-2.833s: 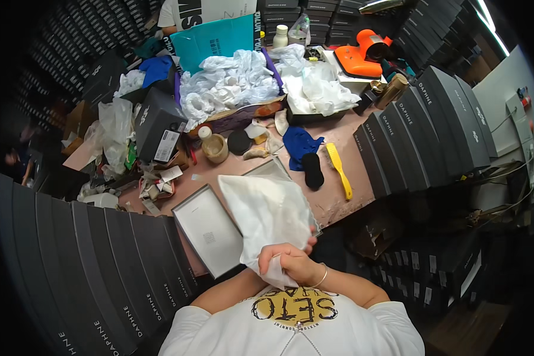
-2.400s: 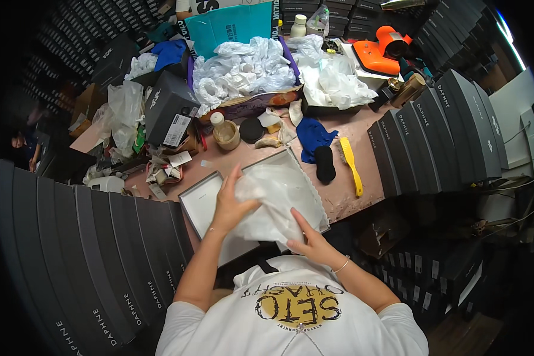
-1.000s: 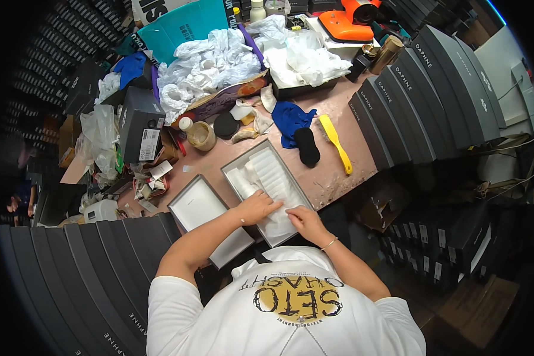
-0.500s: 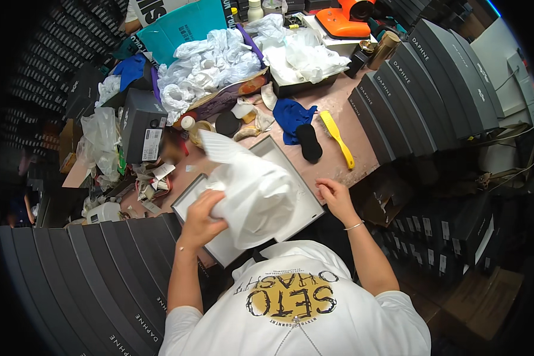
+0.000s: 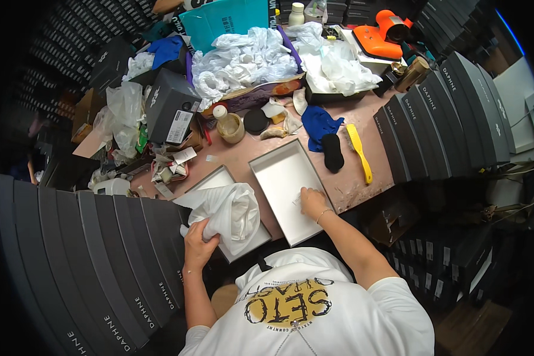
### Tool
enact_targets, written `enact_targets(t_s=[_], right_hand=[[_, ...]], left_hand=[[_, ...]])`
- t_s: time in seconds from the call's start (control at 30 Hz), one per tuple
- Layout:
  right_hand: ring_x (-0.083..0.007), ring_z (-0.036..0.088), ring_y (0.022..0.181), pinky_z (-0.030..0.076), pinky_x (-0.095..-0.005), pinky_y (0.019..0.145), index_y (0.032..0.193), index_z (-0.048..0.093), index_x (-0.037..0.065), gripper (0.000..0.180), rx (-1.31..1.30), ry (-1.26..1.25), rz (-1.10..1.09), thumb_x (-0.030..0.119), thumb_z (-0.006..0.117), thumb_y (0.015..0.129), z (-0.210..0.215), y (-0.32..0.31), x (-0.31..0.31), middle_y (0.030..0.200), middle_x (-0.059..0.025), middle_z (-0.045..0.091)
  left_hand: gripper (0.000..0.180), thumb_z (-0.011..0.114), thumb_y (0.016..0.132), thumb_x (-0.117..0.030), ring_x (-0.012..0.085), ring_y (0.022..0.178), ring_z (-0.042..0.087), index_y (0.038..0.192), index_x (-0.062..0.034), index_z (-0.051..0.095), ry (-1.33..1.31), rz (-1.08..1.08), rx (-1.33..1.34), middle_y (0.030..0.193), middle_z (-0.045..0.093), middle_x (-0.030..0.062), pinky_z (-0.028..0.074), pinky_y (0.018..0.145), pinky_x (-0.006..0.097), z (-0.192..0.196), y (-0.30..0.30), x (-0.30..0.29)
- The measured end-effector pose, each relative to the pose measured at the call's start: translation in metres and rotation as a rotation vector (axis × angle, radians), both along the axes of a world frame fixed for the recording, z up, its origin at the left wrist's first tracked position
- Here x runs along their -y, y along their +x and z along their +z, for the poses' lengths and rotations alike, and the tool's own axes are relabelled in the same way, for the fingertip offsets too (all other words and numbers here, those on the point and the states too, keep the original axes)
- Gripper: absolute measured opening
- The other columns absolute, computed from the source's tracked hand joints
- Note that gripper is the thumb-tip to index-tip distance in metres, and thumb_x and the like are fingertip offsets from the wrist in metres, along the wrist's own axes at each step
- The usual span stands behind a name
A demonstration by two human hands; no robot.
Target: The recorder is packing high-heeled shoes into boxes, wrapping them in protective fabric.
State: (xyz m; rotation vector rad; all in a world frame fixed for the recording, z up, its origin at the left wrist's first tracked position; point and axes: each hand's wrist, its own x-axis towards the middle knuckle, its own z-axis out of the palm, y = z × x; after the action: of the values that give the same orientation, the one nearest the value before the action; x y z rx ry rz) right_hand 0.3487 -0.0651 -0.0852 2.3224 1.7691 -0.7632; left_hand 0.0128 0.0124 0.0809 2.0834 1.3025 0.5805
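Two parts of a shoe box lie side by side on the pink tabletop in front of me. My left hand grips the lower edge of a crumpled white wrapping bundle. That bundle rests over the left box part and hides most of it; what it wraps cannot be seen. Inside the right box part, white within and grey-rimmed, my right hand is closed near the right wall. Something small and pale may be at its fingertips, too small to name.
A yellow brush, a black pad and a blue cloth lie beyond the right box part. Farther back are a jar and a carton of white paper. Grey shoe boxes stand in rows on both sides.
The white bundle has moved left and down with my left hand, uncovering the right box part. My right hand has moved left into that box part.
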Motion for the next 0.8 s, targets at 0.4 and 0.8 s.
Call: enact_targets(t_s=[0.4, 0.8], right_hand=[[-0.0427, 0.062, 0.075, 0.05, -0.0502, 0.069, 0.096, 0.058, -0.002, 0.023, -0.45, 0.275, -0.049, 0.017, 0.052, 0.084, 0.042, -0.073, 0.023, 0.08, -0.0253, 0.063], [-0.0425, 0.062, 0.083, 0.049, -0.045, 0.072, 0.096, 0.058, -0.006, 0.026, -0.625, 0.424, -0.111, 0.018, 0.057, 0.086, 0.084, -0.021, 0.046, 0.082, -0.0289, 0.061]], left_hand=[[0.046, 0.074, 0.065, -0.008, 0.0366, 0.094, 0.06, 0.107, 0.0031, 0.06, 0.046, 0.008, 0.062, 0.098, 0.063, 0.0196, 0.048, 0.083, 0.039, 0.005, 0.0, -0.002], [0.047, 0.074, 0.065, -0.009, 0.0365, 0.093, 0.062, 0.108, 0.0033, 0.06, 0.08, 0.003, 0.134, 0.101, 0.063, 0.0205, 0.049, 0.082, 0.038, 0.007, 0.011, -0.008]])
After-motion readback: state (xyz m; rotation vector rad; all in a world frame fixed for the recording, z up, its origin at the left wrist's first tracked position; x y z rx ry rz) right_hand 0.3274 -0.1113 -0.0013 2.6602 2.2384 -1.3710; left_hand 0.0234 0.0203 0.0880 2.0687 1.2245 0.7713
